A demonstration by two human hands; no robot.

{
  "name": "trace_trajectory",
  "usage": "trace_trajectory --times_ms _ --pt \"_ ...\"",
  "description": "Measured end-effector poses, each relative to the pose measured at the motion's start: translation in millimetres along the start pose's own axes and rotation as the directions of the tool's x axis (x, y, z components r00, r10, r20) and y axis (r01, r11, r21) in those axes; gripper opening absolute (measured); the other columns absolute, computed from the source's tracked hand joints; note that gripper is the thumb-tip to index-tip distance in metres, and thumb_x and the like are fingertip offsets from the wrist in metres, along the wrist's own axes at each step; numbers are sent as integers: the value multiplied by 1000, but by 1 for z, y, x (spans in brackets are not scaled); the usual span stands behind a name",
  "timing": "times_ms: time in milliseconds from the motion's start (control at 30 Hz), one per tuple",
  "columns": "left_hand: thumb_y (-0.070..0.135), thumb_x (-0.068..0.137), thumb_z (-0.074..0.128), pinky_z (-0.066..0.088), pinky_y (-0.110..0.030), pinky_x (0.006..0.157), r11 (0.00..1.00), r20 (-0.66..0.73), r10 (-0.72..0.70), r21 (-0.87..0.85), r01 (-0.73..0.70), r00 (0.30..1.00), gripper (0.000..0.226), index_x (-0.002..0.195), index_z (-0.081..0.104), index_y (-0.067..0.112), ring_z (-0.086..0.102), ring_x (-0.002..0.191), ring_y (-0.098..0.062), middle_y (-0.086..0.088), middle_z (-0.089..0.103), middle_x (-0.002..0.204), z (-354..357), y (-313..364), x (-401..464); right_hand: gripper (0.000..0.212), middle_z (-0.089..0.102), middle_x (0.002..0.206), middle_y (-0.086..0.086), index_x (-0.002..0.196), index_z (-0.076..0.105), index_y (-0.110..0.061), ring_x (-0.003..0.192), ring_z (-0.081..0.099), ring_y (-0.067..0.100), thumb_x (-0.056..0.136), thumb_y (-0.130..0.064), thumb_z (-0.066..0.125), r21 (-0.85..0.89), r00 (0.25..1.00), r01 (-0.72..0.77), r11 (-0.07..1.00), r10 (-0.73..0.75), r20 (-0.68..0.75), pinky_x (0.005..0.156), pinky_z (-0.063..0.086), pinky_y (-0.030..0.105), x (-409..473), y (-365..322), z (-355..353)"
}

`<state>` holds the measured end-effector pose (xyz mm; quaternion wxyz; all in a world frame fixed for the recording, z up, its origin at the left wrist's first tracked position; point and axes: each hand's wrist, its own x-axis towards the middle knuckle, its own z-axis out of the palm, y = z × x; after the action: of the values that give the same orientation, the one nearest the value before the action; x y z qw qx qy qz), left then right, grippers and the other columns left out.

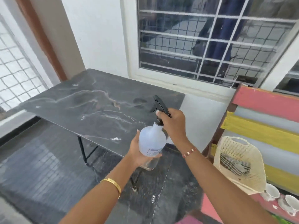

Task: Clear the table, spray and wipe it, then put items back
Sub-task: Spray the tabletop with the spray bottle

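A translucent white spray bottle [152, 139] with a black trigger head hangs over the near right corner of the dark marble table [84, 104]. My left hand [137, 152] cups the bottle's body from below. My right hand [174, 122] wraps the black neck and trigger, with the nozzle aimed away over the tabletop. The tabletop carries nothing; faint dark patches show near its far right.
A bench with pink, yellow and grey slats [262, 120] stands at the right. On it sit a cream plastic basket [239, 165] with a striped cloth [233, 164] inside and two white cups [281, 196]. A barred window and white wall lie behind the table.
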<state>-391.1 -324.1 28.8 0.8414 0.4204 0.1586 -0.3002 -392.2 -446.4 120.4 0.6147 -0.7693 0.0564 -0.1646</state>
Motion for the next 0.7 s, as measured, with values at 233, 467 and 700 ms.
trace_trajectory --times_ms 233,467,700 --pt "72 83 26 31 -54 109 964 -68 73 -249 -87 995 79 118 61 10 53 113 -39 -21 67 113 -74 34 -18 35 54 63 11 65 55 3 61 47 15 84 -24 66 61 985 123 991 -129 111 61 39 29 -16 -20 98" --pt "80 74 23 37 -53 99 990 -28 28 -138 -31 999 90 100 73 10 56 108 -37 -20 70 107 -126 86 -20 21 67 97 7 97 65 -17 79 60 11 78 -11 72 235 925 -100 967 3 381 78 47 14 0 -18 186" --pt "70 86 5 54 -37 79 1000 -93 -2 -21 0 996 82 126 53 17 71 86 -28 -11 75 93 -194 177 17 29 62 73 -4 78 63 -17 54 53 2 79 11 53 322 917 -197 926 58 395 48 50 22 62 -16 289"
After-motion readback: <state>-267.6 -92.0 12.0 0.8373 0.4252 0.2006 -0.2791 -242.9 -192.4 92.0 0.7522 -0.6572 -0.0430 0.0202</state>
